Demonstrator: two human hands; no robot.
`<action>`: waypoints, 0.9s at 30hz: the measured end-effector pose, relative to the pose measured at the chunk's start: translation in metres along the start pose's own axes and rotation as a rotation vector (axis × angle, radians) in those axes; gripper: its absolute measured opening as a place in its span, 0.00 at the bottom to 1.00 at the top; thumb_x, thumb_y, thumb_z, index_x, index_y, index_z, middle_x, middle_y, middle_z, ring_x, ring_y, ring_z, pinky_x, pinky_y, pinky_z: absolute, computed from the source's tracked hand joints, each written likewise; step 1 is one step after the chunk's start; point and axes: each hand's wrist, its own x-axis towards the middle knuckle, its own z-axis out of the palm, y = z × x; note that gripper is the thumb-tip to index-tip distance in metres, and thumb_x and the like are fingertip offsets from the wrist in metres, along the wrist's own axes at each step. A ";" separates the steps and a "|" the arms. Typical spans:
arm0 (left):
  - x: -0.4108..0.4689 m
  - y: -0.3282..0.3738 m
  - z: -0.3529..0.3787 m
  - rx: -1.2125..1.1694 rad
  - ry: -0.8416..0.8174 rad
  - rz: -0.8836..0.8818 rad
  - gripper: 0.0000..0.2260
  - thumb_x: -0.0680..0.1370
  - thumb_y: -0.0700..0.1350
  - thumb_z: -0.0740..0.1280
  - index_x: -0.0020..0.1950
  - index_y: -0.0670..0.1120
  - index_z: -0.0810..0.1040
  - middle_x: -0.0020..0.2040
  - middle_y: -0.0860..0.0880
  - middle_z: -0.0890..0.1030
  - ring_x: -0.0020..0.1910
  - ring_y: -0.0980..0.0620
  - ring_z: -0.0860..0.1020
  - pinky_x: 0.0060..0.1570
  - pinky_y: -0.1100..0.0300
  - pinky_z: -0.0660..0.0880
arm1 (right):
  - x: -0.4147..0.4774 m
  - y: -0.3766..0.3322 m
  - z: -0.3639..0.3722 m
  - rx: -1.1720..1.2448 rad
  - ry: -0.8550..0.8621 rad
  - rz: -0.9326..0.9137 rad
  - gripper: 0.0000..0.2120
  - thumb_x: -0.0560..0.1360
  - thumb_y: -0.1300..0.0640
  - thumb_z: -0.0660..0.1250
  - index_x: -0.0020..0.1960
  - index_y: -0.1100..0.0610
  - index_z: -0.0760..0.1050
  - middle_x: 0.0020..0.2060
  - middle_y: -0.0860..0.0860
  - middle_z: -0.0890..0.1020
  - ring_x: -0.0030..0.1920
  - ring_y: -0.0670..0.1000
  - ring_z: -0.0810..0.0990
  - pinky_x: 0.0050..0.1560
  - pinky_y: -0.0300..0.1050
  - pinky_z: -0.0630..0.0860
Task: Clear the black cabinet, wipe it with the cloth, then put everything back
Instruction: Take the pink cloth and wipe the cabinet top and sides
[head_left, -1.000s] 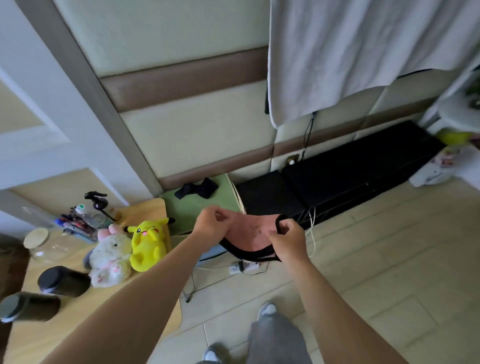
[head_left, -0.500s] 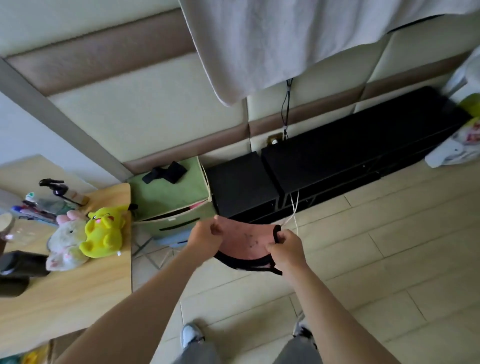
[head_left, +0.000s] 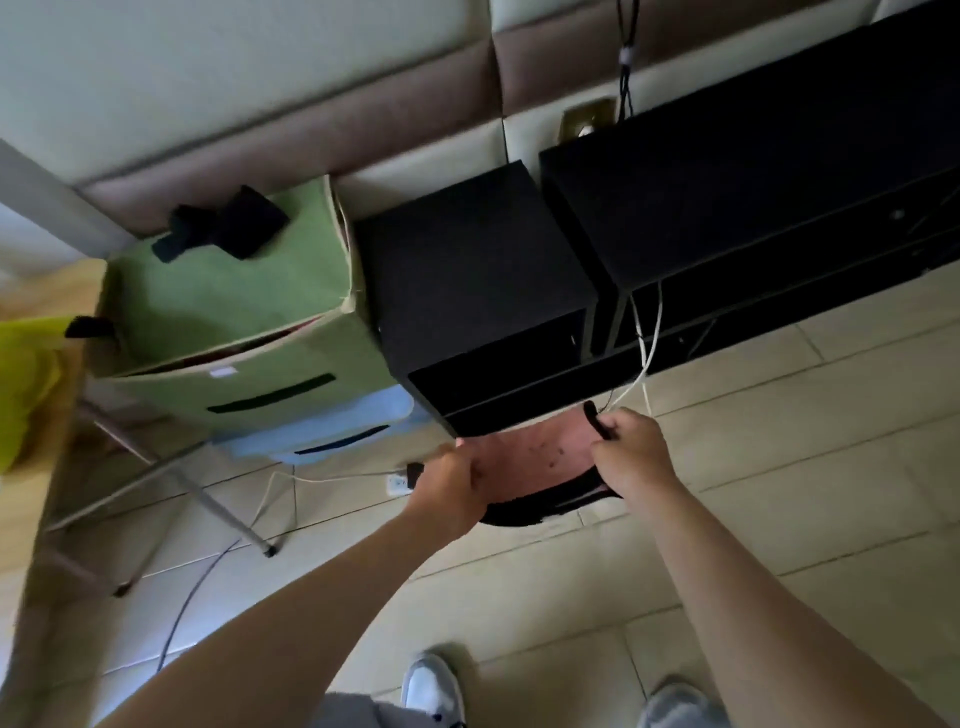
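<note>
Left hand (head_left: 449, 486) fingers (head_left: 467, 462) curled tight, pinching the left edge of the cloth (head_left: 530, 457). Right hand (head_left: 631, 452) fingers (head_left: 605, 453) curled round the right edge, with a black loop of the trim poking up above the knuckles. Cloth is pink with dark specks and a black border along the bottom, and it is pulled out flat between both hands just below centre of frame. I see its top edge right at the lower front lip of the black cabinet (head_left: 467, 260); can't tell if it touches. Cabinet is the small boxy unit mid-frame, with an open shelf at the front that is dark inside. Right of it, running to the upper right corner, a long black unit (head_left: 753, 171). A white cable (head_left: 655, 332) hangs down by the gap between the two, toward the right hand. Just beside the cabinet on the left, a green fabric box (head_left: 234, 296) with a black bundle (head_left: 228, 223) on top and a pale blue drawer (head_left: 337, 423) under it. Power strip (head_left: 397, 484) on the floor tiles (head_left: 779, 467), just left of the left hand. Far left edge: wooden table (head_left: 31, 493) with a yellow toy (head_left: 21, 384) on it, blurred. Padded wall panels (head_left: 208, 78) across the top, with a socket (head_left: 584, 122) in the wall above the long unit. Both forearms come up from the bottom edge, shoes (head_left: 434, 686) at bottom centre
</note>
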 end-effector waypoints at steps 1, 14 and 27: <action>0.024 -0.012 0.026 0.024 0.006 0.002 0.15 0.76 0.37 0.62 0.62 0.43 0.77 0.56 0.44 0.78 0.52 0.44 0.78 0.52 0.57 0.75 | 0.028 0.022 0.017 0.003 0.020 -0.014 0.15 0.71 0.72 0.60 0.47 0.55 0.79 0.41 0.51 0.82 0.41 0.51 0.80 0.36 0.43 0.75; 0.256 -0.100 0.196 0.123 0.270 0.071 0.17 0.78 0.34 0.60 0.67 0.39 0.71 0.61 0.40 0.69 0.55 0.36 0.76 0.59 0.50 0.73 | 0.288 0.168 0.171 0.249 0.151 -0.174 0.17 0.74 0.72 0.62 0.58 0.60 0.80 0.53 0.54 0.84 0.52 0.51 0.80 0.54 0.40 0.72; 0.341 -0.098 0.255 0.407 0.066 0.203 0.26 0.83 0.62 0.46 0.79 0.66 0.41 0.83 0.49 0.41 0.80 0.39 0.39 0.76 0.34 0.43 | 0.301 0.200 0.197 -0.473 0.122 -0.446 0.27 0.77 0.62 0.65 0.74 0.62 0.63 0.70 0.61 0.68 0.69 0.62 0.70 0.66 0.51 0.70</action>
